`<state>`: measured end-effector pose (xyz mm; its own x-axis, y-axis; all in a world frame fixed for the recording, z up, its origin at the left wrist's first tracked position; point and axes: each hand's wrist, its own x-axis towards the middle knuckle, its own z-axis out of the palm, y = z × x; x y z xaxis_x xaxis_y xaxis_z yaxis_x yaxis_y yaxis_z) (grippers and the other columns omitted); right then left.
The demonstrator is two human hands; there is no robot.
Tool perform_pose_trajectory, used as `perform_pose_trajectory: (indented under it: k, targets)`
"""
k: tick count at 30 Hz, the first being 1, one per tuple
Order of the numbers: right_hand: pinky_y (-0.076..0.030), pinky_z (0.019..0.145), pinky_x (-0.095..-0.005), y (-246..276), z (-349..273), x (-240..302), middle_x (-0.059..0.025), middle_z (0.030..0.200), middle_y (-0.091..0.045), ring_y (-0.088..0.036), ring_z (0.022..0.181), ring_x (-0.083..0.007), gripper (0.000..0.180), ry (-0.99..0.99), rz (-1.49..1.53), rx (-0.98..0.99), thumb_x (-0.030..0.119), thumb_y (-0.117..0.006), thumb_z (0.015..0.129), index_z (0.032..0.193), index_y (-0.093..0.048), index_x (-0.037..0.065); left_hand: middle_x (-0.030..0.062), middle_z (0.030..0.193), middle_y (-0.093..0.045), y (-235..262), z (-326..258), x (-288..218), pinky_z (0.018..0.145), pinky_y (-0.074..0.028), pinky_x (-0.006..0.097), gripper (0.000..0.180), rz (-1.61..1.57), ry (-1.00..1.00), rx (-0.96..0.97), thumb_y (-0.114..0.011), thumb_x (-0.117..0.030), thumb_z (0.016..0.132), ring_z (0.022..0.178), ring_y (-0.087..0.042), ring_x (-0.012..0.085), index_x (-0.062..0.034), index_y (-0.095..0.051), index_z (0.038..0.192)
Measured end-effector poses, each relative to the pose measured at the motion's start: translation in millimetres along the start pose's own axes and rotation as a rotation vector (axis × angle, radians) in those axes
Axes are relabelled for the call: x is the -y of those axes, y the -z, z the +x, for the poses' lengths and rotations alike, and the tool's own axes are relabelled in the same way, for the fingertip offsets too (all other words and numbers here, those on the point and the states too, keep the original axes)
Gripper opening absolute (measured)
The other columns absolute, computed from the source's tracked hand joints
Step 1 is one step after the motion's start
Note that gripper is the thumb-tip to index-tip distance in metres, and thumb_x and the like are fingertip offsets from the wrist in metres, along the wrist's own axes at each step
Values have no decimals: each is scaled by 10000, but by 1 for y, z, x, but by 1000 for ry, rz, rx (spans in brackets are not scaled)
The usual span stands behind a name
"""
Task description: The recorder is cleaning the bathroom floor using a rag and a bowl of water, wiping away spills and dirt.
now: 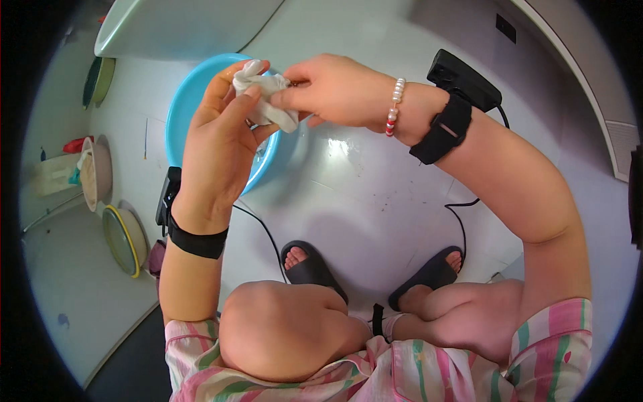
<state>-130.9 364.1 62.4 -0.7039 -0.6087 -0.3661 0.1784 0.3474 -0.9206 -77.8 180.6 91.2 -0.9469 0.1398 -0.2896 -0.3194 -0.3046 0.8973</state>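
Bright, even indoor light fills the scene, with a faint cool, bluish cast. The glossy white floor tiles (375, 181) show a small patch of glare just below the right hand (328, 90). Soft, blurred shadows of the arms and body fall on the floor beneath both hands, towards the knees. The left hand (218, 144) and right hand are sharp and evenly lit. Strong fisheye distortion bends straight edges far from the hands, and the corners are black.
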Motion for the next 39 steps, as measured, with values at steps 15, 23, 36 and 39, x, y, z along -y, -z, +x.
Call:
perform_pose_trajectory:
  k: [15,23,36,39]
  targets:
    - [-554,846,-322,25,-43,4,-59,963,-639,-643,880,-144,272,221,576,-305,303,-521,1043,1025,-582,38,72,1083,-641,19,-17,6,888,-508,323,230,-52,-190,-192,-582,-207,1021,974,-621,148,-60,-513,1183]
    - [-556,766,-313,33,-38,-12,-43,839,-643,-651,804,-142,246,125,524,-318,283,-509,1039,978,-586,57,62,1180,-603,13,-16,-11,876,-533,362,234,-96,-251,-267,-532,-199,1037,1048,-612,173,-80,-514,1238]
    - [-500,745,-279,1,-30,-39,-46,915,-646,-619,871,-123,250,196,465,-328,230,-611,981,1112,-609,17,121,1376,-551,-44,-14,13,981,-457,324,606,548,-127,174,-632,-176,981,1266,-499,179,-40,-356,1504]
    - [-499,741,-282,24,-44,-43,-53,935,-671,-613,842,-120,256,156,376,-369,222,-615,972,1108,-641,6,125,1347,-588,-46,-8,13,926,-512,330,552,563,-95,167,-638,-155,973,1265,-533,202,-31,-403,1457]
